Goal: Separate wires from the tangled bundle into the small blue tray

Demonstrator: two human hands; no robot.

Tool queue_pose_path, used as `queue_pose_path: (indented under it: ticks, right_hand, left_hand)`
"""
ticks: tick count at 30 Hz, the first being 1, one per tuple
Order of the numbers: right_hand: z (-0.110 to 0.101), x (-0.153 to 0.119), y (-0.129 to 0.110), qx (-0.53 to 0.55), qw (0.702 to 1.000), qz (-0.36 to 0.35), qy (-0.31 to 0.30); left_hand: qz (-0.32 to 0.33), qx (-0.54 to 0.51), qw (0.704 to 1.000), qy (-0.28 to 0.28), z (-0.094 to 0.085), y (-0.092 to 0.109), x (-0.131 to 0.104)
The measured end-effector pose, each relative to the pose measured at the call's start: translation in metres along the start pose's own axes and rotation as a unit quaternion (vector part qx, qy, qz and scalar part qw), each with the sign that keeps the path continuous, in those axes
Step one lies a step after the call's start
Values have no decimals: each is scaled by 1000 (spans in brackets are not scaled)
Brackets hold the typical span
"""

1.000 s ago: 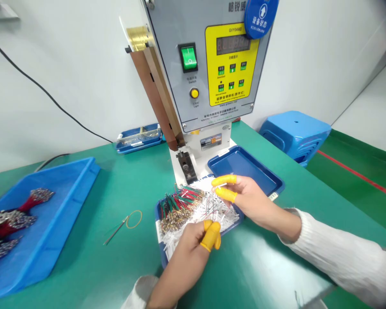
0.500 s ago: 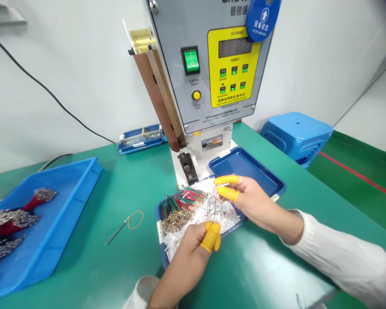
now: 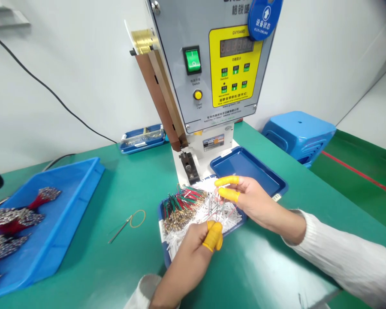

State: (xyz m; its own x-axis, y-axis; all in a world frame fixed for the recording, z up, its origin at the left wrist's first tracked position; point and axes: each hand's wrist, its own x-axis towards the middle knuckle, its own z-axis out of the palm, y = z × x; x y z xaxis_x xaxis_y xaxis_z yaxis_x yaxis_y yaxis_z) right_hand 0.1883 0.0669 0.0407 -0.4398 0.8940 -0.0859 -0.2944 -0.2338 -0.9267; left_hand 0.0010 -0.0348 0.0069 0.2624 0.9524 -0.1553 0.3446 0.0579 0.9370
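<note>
My left hand (image 3: 199, 246), with yellow finger cots on thumb and finger, is pinched closed on thin wires (image 3: 216, 213) that stick up from its grip. My right hand (image 3: 249, 199), also in yellow finger cots, holds a small white sleeve (image 3: 224, 186) between thumb and forefinger, just above the wires. Beneath both hands lies a dark blue tray (image 3: 167, 256). White sleeves (image 3: 230, 218) fill much of it, beside a bundle of red, green and black wires with brass-coloured terminals (image 3: 179, 218). The wires' ends inside my left hand are hidden.
A grey crimping machine (image 3: 197, 113) stands behind the tray, its black die (image 3: 189, 167) close by. Another blue tray (image 3: 278, 189) sits right of it. At left, a blue bin (image 3: 72, 210) holds wire bundles; tweezers (image 3: 120, 229) and a rubber band (image 3: 144, 219) lie between.
The whole view has shifted slightly. Both hands keep nearly the same pose and grip, with no clear movement relative to the tray.
</note>
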Motion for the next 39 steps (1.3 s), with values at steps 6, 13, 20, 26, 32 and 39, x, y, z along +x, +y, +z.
queue_pose_path:
  ticks: [6, 13, 20, 26, 32, 39]
  right_hand:
    - [-2, -1, 2, -62, 995, -76, 3]
    - [2, -8, 6, -137, 976, -157, -56]
    - [-4, -7, 14, -180, 971, -137, -77]
    - [-6, -7, 11, -160, 980, -109, -40]
    - [-6, -5, 7, -159, 981, -113, 21]
    - [-3, 0, 7, -57, 994, -88, 30]
  left_hand:
    - [15, -16, 1000, -8, 1, 2, 2]
    - [13, -19, 1000, -2, 1, 4, 2]
    - [14, -38, 999, 5, 3, 3, 6]
    - [23, -39, 999, 19, 4, 1, 6]
    - [17, -34, 999, 26, 5, 0, 6]
    - [18, -24, 999, 31, 4, 4, 7]
